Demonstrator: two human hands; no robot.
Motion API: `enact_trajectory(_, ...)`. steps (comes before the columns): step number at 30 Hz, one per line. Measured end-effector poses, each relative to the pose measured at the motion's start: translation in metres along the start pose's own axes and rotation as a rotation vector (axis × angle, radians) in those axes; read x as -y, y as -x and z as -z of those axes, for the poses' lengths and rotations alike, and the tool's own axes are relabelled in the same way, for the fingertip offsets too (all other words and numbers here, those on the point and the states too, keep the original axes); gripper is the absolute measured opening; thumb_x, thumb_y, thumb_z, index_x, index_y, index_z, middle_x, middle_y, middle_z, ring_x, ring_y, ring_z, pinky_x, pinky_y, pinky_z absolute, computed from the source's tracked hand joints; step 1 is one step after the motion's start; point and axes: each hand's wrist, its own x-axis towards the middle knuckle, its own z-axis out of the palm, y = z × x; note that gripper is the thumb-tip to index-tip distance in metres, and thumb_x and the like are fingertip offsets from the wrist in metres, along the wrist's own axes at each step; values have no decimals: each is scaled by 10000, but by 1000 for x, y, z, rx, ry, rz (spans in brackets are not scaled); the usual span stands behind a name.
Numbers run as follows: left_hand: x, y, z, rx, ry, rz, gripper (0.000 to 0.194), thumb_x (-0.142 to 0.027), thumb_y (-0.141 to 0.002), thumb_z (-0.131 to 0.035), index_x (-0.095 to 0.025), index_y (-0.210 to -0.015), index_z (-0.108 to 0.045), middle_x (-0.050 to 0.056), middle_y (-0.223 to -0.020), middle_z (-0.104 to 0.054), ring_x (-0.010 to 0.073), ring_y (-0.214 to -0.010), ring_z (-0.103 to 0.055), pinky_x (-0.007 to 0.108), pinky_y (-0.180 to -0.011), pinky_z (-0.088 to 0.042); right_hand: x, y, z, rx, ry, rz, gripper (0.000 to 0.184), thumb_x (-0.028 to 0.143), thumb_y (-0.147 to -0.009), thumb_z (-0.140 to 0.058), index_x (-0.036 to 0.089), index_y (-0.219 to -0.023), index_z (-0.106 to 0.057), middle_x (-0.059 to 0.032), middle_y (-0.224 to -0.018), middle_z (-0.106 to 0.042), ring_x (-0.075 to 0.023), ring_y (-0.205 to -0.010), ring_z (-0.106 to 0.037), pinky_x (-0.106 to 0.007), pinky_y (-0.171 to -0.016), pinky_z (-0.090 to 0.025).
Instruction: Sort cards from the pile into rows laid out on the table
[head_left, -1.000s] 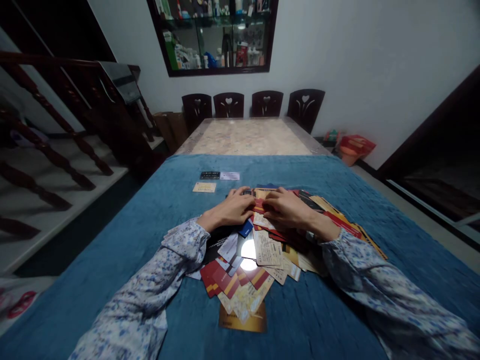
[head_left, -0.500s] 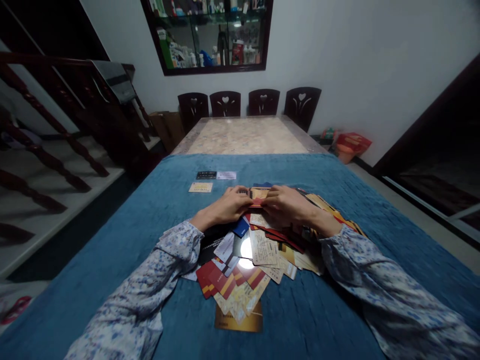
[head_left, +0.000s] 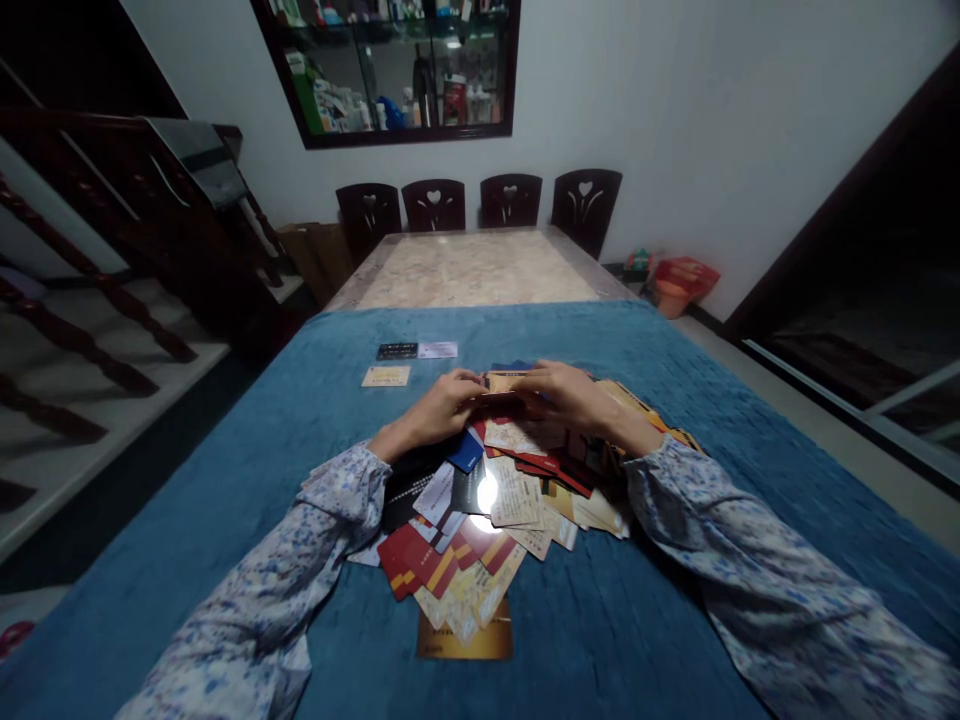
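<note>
Four chairs (head_left: pixel 412 208) lined along the far edge of the table (head_left: pixel 480 265); its near part covered by a blue cloth (head_left: pixel 262 450). A loose pile of overlapping cards (head_left: pixel 517 500) spread midway between the side edges. Above its far side, a card (head_left: pixel 501 388) is pinched at one end by the left hand (head_left: pixel 450 398), fingers curled, and at the other by the right hand (head_left: pixel 574 393). Three separate cards (head_left: pixel 386 376) laid flat toward the left edge.
</note>
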Motion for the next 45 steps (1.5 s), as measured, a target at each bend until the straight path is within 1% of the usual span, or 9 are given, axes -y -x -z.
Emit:
enact_trajectory(4, 1, 0, -2, -32, 16, 33, 283, -70, -904, -556, -175, -1091, -740, 99, -1171, -700, 220, -1157, -639, 408, -1023, -551, -3, 2, 0, -37, -14, 3, 247, 132, -948, -523, 197, -1026, -748, -67, -878, -693, -176, -814, -532, -269, -707, -344)
enact_trajectory(9, 5, -1, -4, -63, 29, 74, 332, -56, -883, -559, -177, -1141, -730, 92, -1176, -705, 216, -1131, -654, 411, -1021, -553, -6, 3, -3, -60, -14, -23, 351, 88, -901, -533, 211, -1158, -737, -74, -951, -715, -177, -830, -560, -274, -729, -388)
enact_trajectory(15, 7, -1, -6, -81, 54, 117, 331, -88, -889, -577, -190, -1158, -741, 87, -1132, -714, 216, -1067, -670, 408, -990, -561, -9, 0, -15, -117, 25, -90, 358, 114, -948, -510, 221, -1223, -713, -90, -1016, -737, -198, -887, -612, -288, -755, -423)
enact_trajectory(21, 9, -1, -8, -105, 62, 140, 386, -106, -900, -578, -180, -1258, -702, 98, -1177, -723, 231, -1118, -663, 419, -1039, -536, -6, -1, -22, -135, 80, -147, 415, 124, -962, -504, 227, -1339, -644, -108, -1078, -747, -222, -954, -650, -284, -752, -429)
enact_trajectory(28, 13, 0, -14, -136, 12, 164, 455, -117, -895, -576, -179, -1340, -649, 105, -1187, -717, 244, -1116, -662, 438, -1043, -536, 1, -1, -27, -116, 138, -203, 419, 172, -994, -467, 244, -1386, -596, -101, -1050, -757, -229, -909, -675, -288, -732, -424)
enact_trajectory(31, 14, 0, -15, -152, 5, 151, 488, -116, -899, -565, -179, -1380, -615, 107, -1198, -711, 242, -1119, -659, 433, -1044, -536, 3, -1, -29, -112, 139, -201, 418, 178, -992, -474, 245, -1392, -575, -100, -1083, -763, -223, -928, -691, -281, -737, -431)
enact_trajectory(35, 11, 0, -16, -164, -8, 129, 530, -89, -898, -533, -175, -1420, -566, 120, -1238, -697, 241, -1131, -655, 424, -1041, -536, 5, -2, -30, -102, 113, -181, 461, 138, -964, -494, 221, -1415, -543, -121, -1194, -750, -235, -1022, -700, -296, -776, -453)
enact_trajectory(40, 6, 0, -16, -184, -14, 124, 478, -66, -874, -522, -180, -1334, -588, 95, -1217, -703, 233, -1126, -659, 393, -1025, -544, 5, -3, -36, -123, 95, -158, 496, 132, -942, -531, 174, -1436, -515, -146, -1286, -720, -248, -1116, -683, -311, -829, -472)
enact_trajectory(45, 5, 1, -19, -212, -16, 138, 436, -57, -854, -514, -191, -1259, -600, 72, -1154, -715, 220, -1063, -672, 360, -981, -554, 4, -3, -41, -149, 115, -143, 497, 136, -942, -529, 145, -1438, -503, -158, -1262, -720, -253, -1111, -670, -334, -870, -466)
